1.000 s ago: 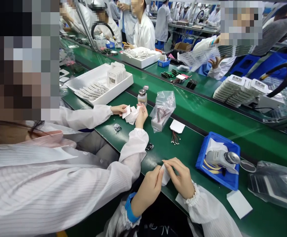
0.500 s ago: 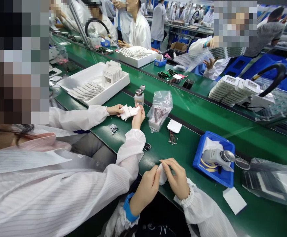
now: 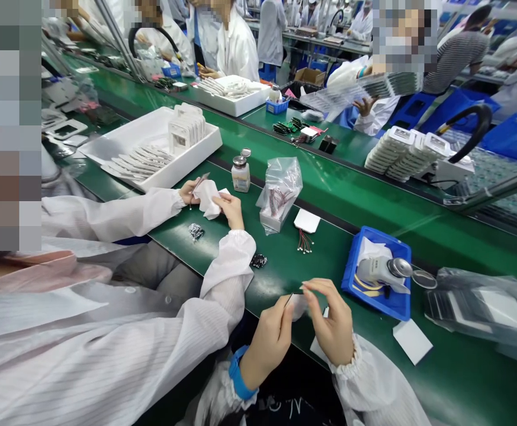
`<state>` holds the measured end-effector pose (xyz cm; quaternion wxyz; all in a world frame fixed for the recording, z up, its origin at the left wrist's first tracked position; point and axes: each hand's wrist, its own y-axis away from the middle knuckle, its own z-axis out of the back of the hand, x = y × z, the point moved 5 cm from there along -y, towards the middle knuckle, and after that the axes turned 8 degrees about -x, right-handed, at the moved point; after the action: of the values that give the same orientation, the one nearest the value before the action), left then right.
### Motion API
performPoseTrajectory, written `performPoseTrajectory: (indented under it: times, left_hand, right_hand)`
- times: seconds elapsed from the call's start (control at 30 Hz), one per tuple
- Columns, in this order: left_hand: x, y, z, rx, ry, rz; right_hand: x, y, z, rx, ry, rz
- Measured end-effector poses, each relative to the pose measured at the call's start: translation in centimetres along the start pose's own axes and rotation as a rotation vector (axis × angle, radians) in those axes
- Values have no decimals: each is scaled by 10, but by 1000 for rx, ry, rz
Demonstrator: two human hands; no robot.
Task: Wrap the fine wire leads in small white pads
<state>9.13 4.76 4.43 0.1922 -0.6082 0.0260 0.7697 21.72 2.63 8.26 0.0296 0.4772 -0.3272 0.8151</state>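
In the head view, a thin, flat panel, pale on its face with a dark upper edge, is pinched between the thumb and fingers of my left hand. My right hand is closed, thumb and index fingertips together at the panel's upper right corner; what lies between them is too small to make out. A white sheet-like piece shows partly behind my right palm, mostly hidden. Right of my hands stands a blue bin with a metal-capped bottle. A white square lies beside the bin.
At left, a co-worker's hands hold a white cloth. Beyond are a white tray of frames, a small bottle and a plastic bag of wires. Bagged panels lie at right.
My right fingertips have moved slightly right, apart from my left ones, and more of the panel shows. A white piece now shows behind my right palm. The co-worker's hands have shifted around a white cloth.
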Motion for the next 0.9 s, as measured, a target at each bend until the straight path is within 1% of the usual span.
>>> performPoseTrajectory:
  times: [0.1, 0.2, 0.37, 0.53, 0.67, 0.83, 0.9]
  left_hand:
    - [-12, 0, -4, -7, 32, -106]
    - [-22, 2, -6, -28, 40, -219]
    - [-26, 4, -6, -56, 23, -316]
    - [-22, 3, -5, -90, -25, -381]
    - [-21, 1, -3, -104, -21, -412]
    - [-23, 2, -2, -141, -20, -426]
    - [-23, 2, -2, -149, -32, -388]
  right_hand:
    - [13, 5, 7, -78, -41, 47]
    - [23, 9, 7, -141, -50, 84]
    - [29, 11, 6, -201, -48, 109]
    - [26, 13, 6, -193, -51, 71]
    - [23, 11, 4, -133, -47, 1]
    - [22, 11, 1, -79, -50, -68]
    - [21, 12, 1, -88, -81, -86]
